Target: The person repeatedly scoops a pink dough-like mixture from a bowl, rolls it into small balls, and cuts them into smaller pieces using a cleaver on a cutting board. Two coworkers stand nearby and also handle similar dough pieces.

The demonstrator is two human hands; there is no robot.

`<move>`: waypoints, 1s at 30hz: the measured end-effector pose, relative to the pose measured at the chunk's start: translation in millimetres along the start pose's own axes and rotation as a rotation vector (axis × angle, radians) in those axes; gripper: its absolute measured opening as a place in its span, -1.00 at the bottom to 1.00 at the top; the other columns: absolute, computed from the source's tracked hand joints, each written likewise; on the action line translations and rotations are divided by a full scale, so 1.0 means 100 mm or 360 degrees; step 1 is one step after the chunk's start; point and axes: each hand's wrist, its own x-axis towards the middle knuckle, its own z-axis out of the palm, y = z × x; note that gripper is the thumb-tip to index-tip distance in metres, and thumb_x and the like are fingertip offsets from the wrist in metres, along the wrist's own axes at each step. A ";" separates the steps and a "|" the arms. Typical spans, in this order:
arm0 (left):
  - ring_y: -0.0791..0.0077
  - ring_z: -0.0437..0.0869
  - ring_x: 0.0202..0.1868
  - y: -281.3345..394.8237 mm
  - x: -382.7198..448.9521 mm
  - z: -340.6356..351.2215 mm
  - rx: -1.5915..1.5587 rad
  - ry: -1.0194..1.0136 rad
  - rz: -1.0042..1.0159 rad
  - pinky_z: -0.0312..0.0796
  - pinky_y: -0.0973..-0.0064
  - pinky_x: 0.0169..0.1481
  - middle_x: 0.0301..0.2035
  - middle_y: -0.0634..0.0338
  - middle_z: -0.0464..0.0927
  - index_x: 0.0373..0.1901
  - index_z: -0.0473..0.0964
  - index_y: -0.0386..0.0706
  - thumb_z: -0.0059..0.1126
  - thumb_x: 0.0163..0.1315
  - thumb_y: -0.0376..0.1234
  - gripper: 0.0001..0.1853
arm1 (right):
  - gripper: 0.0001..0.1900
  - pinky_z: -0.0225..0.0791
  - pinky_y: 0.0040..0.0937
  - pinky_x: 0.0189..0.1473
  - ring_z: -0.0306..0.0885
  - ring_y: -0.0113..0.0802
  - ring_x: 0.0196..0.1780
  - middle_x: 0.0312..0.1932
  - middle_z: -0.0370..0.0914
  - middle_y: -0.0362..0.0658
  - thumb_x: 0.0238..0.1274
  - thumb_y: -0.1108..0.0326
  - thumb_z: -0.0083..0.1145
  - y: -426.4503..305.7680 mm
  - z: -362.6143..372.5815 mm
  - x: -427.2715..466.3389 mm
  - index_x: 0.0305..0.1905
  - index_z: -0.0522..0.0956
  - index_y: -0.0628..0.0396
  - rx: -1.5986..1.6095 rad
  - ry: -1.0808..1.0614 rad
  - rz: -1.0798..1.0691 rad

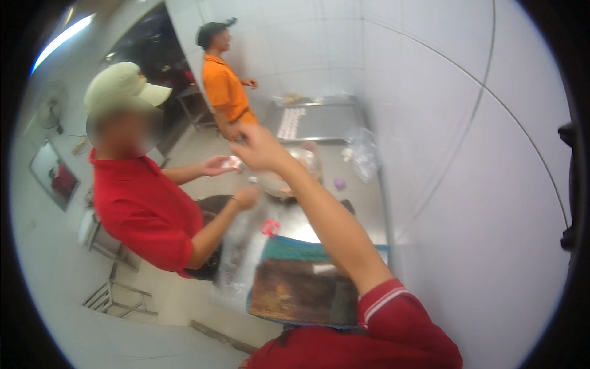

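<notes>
My right hand reaches out over the steel table, its fingers bent and blurred. Whether anything is between them cannot be made out. Just below that hand sits a container covered in clear plastic, with pale orange contents. My left hand is out of view. Close by, a co-worker in a red shirt holds a small white wrapper with orange filling in one palm. Before me lies a worn brown wooden board on a green-blue cloth, with a small white piece on the board.
A metal tray holds rows of small white pieces at the table's far end. A clear plastic bag, a purple object and a pink-red ring-shaped object lie about. A person in orange stands beyond; a tiled wall flanks the right.
</notes>
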 end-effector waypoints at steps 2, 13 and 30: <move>-0.06 0.57 0.38 0.08 0.01 0.02 -0.0028 0.0014 0.0005 0.42 0.15 0.46 0.33 -0.31 0.52 0.50 0.35 -0.34 0.28 0.37 0.00 -0.19 | -0.75 0.39 -0.40 -0.31 0.54 -0.50 -0.37 -0.39 0.64 -0.20 0.44 0.23 0.25 -0.12 -0.01 -0.44 -0.10 0.66 0.23 0.0446 -0.0316 0.0164; -0.03 0.60 0.37 0.19 0.68 0.29 0.0130 0.0015 0.0271 0.42 0.20 0.46 0.30 -0.21 0.58 0.51 0.38 -0.26 0.30 0.30 0.10 -0.13 | -0.43 0.41 -0.12 0.03 0.48 -0.17 -0.09 -0.20 0.64 -0.04 0.53 -0.28 0.05 -2.08 -0.99 -1.62 0.26 0.27 -0.07 0.2000 0.0080 -0.1258; -0.07 0.68 0.26 0.56 1.14 0.26 0.0217 0.0094 0.0591 0.46 0.21 0.41 0.16 -0.21 0.68 0.45 0.46 -0.23 0.30 0.28 0.17 -0.14 | -0.34 0.39 -0.20 -0.02 0.47 -0.20 -0.15 -0.23 0.61 -0.06 0.45 -0.28 0.15 -2.35 -1.30 -1.96 0.30 0.31 0.00 0.1629 0.0087 -0.1552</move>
